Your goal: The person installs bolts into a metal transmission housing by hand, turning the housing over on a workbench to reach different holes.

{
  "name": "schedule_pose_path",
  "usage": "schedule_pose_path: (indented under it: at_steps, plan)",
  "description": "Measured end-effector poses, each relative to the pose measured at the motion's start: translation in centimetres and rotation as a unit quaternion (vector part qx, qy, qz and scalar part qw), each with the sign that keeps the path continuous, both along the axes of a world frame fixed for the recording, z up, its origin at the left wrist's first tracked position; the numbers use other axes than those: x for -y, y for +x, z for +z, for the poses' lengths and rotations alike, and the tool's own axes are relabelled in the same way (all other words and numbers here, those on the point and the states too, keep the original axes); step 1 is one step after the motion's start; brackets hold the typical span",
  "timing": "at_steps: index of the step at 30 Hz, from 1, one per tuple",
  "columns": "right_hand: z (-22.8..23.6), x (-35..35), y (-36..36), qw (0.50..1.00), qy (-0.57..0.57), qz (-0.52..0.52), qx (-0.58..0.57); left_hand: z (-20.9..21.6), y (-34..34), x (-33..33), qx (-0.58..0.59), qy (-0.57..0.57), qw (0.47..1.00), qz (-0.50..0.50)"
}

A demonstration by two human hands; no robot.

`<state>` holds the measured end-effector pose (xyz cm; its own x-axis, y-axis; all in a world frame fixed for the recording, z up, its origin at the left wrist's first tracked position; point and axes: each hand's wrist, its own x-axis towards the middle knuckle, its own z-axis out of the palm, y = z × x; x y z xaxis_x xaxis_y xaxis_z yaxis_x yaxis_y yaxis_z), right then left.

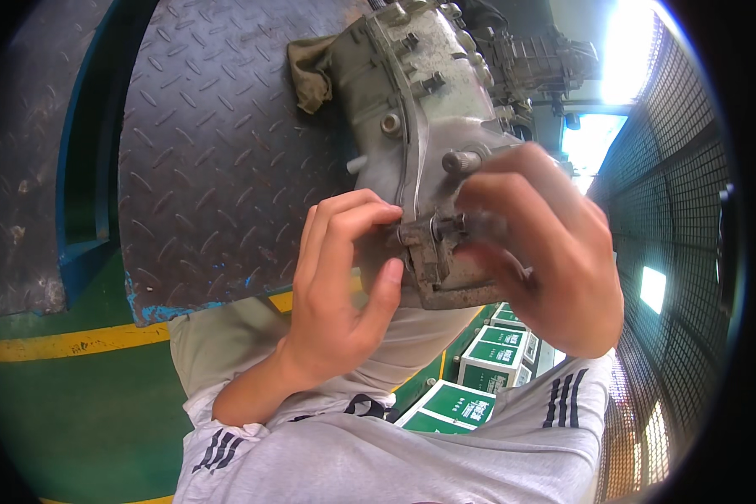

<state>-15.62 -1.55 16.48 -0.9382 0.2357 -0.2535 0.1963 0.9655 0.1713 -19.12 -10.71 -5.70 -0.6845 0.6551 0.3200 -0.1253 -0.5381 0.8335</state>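
A worn grey metal gearbox [462, 109] stands in front of me, a flange seam running down its casing. Across a lug at its near end sits a dark bolt [449, 225]. My right hand [554, 252] curls around the bolt's right end, its fingertips blurred by motion. My left hand [336, 281] is at the left side of the same lug. Its thumb and fingers are apart, above and below the bolt's left end, and I see nothing held between them. A splined shaft stub [462, 161] sticks out of the casing just beyond my right fingers.
The gearbox rests by a diamond-plate metal bench top [218, 151] with chipped blue edges. A brown cloth [311, 76] lies against its far left side. Another gearbox [546, 63] stands behind. Green-and-white boxes [491, 357] are below right, beside a mesh wall [672, 185].
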Motion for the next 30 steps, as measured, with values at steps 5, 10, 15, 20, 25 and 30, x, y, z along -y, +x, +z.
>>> schedule_pose_path:
  at_steps: [5, 10, 15, 20, 25, 30]
  plan:
    - [0.4, -0.6, 0.0, 0.999, 0.003, 0.053, 0.004, 0.0, 0.1, -0.1, 0.018, 0.007, 1.0, -0.01]
    - [0.0, -0.2, -0.4, 0.998, 0.033, 0.024, -0.047, 0.0, 0.6, 0.0, 0.06, -0.041, 0.997, -0.007]
    - [0.1, -0.3, -0.2, 1.0, -0.004, 0.016, -0.022, -0.2, 0.3, 0.3, 0.06, -0.079, 0.995, -0.005]
    - [0.5, -0.2, -0.1, 1.0, -0.008, -0.02, -0.007, 0.3, 0.3, 0.1, 0.055, -0.042, 0.998, -0.011]
    - [0.3, -0.5, -0.2, 1.0, 0.015, 0.024, -0.015, 0.1, 0.3, 0.1, 0.047, -0.029, 0.998, -0.005]
    - [2.8, -0.3, 0.7, 0.995, 0.067, 0.033, -0.071, 0.8, 0.3, 0.1, 0.058, -0.024, 0.998, -0.011]
